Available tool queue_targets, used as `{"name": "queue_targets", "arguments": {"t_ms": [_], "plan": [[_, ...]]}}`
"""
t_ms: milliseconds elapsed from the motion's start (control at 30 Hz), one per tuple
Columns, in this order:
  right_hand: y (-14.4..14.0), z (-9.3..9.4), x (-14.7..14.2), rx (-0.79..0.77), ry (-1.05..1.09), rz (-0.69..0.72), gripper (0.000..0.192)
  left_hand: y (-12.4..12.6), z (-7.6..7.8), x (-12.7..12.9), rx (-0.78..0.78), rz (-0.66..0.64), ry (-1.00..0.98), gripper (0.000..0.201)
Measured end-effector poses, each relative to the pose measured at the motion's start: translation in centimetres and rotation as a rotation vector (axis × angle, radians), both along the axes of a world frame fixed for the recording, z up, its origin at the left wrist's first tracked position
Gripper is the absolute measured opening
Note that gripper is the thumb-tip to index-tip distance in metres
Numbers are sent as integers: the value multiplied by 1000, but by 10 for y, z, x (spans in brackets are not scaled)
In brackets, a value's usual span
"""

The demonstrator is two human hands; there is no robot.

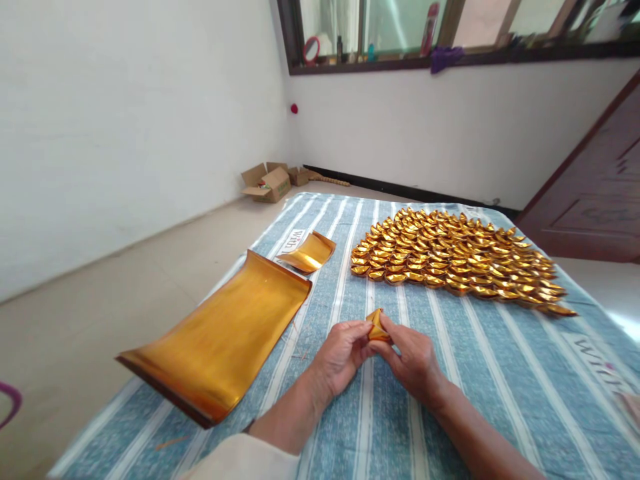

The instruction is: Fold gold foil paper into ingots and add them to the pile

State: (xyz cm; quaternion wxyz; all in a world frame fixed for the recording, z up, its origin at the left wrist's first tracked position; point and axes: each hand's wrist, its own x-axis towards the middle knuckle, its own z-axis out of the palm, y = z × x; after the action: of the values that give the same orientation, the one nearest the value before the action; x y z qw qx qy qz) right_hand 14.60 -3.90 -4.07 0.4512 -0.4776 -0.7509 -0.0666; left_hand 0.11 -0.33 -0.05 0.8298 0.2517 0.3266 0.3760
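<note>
Between my two hands is a small piece of gold foil paper [378, 325], folded to a peaked shape. My left hand [345, 353] pinches its left side between thumb and fingers. On the other side, my right hand [413, 357] grips it, with the index finger along the upper edge and the thumb below. Left of my hands lies a large stack of gold foil paper [225, 333] with curled ends. Beyond it rests a smaller gold sheet [311, 253], also curled. Many finished gold paper ingots [450, 257] sit in tight rows at the back right.
A blue and white striped cloth [320, 427] covers the table. On the floor behind stand an open cardboard box [270, 185] and a smaller box [299, 176]. A dark red wooden panel [590, 180] leans at the right. Various items line the window sill [380, 65].
</note>
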Motion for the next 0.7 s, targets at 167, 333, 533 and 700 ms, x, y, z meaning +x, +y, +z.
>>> {"name": "queue_targets", "arguments": {"t_ms": [167, 333, 533, 700], "plan": [[0, 0, -1, 5, -3, -5, 44, 0, 1, -1, -4, -13, 5, 9], [0, 0, -1, 3, 9, 0, 43, -1, 3, 0, 18, -22, 7, 9], [0, -2, -1, 10, -4, -3, 44, -2, 7, 1, 49, -35, 33, 12], [1, -2, -2, 19, 3, -10, 42, -2, 7, 1, 79, -37, 48, 14]]}}
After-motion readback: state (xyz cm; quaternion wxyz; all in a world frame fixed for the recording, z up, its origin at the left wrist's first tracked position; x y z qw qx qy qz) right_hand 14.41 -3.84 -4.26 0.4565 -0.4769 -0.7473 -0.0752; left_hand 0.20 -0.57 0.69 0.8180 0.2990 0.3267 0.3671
